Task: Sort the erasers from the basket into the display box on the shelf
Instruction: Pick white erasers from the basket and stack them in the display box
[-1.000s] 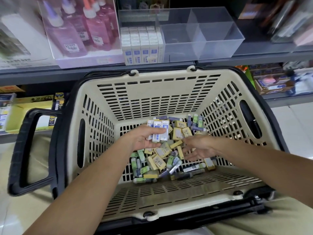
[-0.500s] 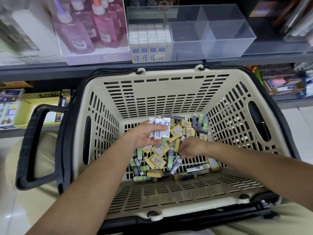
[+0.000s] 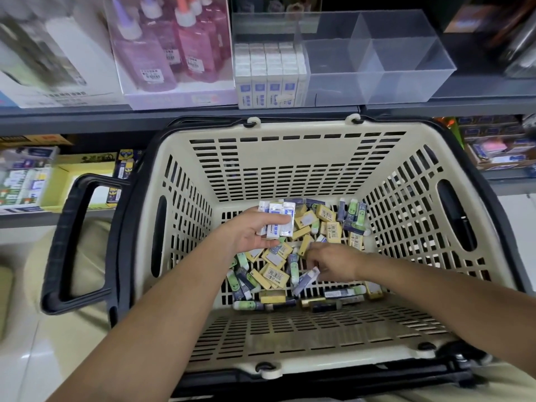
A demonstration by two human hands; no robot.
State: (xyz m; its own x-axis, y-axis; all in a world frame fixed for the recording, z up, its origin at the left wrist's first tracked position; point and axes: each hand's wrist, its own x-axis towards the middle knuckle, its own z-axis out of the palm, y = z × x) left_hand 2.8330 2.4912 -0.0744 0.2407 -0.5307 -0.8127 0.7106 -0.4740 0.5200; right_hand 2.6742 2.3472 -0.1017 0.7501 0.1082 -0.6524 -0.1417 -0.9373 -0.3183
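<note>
Reaching into the cream slotted plastic basket (image 3: 290, 175), the person's left hand (image 3: 255, 230) gripped a small fan of white-and-blue sleeved erasers (image 3: 278, 220), held above the basket floor. The right hand (image 3: 333, 262) was down on the basket's loose pile of yellow, green and purple erasers (image 3: 275, 274), fingers curled at a purple-sleeved eraser (image 3: 307, 278); gripped or only touched, I couldn't tell. Beyond the basket's far rim, the clear acrylic display box (image 3: 406, 68) sat on the grey shelf (image 3: 174, 114), its left compartment packed with upright white-and-blue packed erasers (image 3: 269, 71).
</note>
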